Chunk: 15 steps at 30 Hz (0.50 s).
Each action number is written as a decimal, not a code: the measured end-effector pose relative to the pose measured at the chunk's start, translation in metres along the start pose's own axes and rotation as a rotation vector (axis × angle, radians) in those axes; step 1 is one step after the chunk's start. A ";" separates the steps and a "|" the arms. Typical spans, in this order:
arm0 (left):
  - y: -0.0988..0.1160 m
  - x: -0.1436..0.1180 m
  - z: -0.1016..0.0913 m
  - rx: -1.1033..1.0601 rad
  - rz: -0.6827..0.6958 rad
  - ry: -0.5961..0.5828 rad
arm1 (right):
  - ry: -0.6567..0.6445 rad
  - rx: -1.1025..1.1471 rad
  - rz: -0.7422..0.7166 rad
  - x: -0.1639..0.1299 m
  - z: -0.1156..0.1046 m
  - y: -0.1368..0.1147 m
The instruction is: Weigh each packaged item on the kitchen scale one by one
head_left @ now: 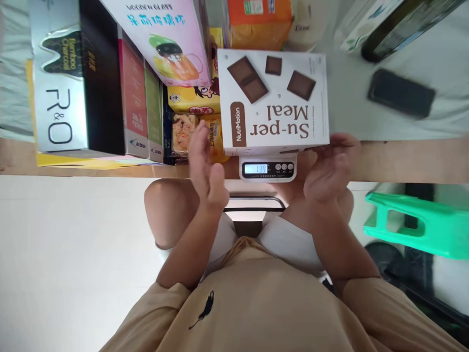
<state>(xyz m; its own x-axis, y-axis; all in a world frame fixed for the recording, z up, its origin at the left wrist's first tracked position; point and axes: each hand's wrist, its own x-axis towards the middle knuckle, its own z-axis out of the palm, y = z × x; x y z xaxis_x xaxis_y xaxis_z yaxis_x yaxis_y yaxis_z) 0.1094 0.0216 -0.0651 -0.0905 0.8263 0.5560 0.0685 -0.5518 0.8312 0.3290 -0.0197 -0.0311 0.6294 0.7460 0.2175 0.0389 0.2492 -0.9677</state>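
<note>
A white box of chocolate meal bars [278, 102], its "Su-per Meal" lettering upside down to me, rests on a small white kitchen scale [268, 168]. The lit display seems to read 139. My left hand [208, 168] is held up beside the box's left side, apart from it, fingers stretched and nothing in it. At the box's near right corner is my right hand [330, 168], palm turned inward, fingers loosely extended. Whether those fingertips touch the box I cannot tell. Most of the scale is hidden under the box.
On the left stand a silver and black box [62, 102], red [134, 93] and green cartons, a pink glass-cup box [168, 44] and yellow snack packs. An orange pack [258, 24] lies behind. To the right are a phone [401, 93], a dark bottle [399, 29] and a green stool [414, 225].
</note>
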 end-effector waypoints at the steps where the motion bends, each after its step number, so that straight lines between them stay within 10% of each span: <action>1: 0.000 -0.001 0.005 -0.001 0.015 -0.032 | -0.015 0.000 -0.012 0.001 0.001 -0.004; 10: 0.018 -0.003 0.013 -0.014 0.087 -0.169 | 0.001 -0.031 0.105 0.017 0.035 -0.020; 15: 0.065 0.000 0.003 -0.071 0.213 -0.088 | 0.057 0.049 -0.026 -0.002 0.069 -0.061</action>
<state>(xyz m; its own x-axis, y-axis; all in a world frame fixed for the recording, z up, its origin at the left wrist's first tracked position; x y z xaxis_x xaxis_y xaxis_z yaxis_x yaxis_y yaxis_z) 0.1166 -0.0134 -0.0113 0.0054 0.6950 0.7190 0.0062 -0.7190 0.6950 0.2718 0.0058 0.0365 0.6722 0.7025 0.2339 0.0193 0.2991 -0.9540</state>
